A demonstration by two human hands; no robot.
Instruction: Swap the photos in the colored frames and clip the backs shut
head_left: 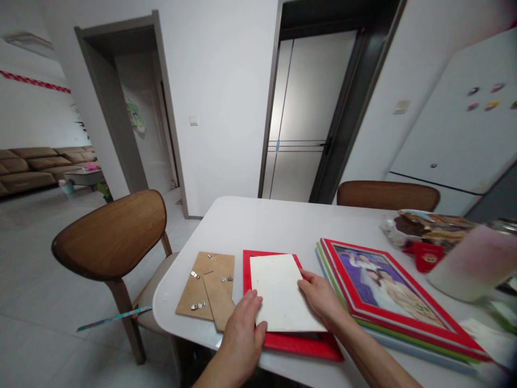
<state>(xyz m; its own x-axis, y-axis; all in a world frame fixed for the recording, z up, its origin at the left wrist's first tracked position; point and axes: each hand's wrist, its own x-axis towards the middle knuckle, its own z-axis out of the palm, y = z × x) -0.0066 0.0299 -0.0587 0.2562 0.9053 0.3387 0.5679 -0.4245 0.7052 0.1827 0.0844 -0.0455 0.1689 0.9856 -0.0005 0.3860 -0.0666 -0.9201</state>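
A white rectangular sheet (pixel 283 293) lies over a red picture frame (pixel 299 347) near the table's front edge, set off toward its upper right. My left hand (pixel 242 337) rests at the sheet's left edge, its fingers stretched out and the thumb apart. At the opposite edge my right hand (pixel 319 296) grips the sheet, thumb and forefinger on the side. Beside my left hand lies a brown backing board (pixel 194 293) with several metal clips and a brown stand flap (pixel 218 302).
To the right, a stack of frames is topped by a red-framed wedding photo (pixel 388 285). Behind it are a pinkish jar (pixel 468 264), a red packet (pixel 428 256) and plastic bags (pixel 416 226). Wooden chairs (pixel 117 231) stand at the left and far side of the white table (pixel 250 221).
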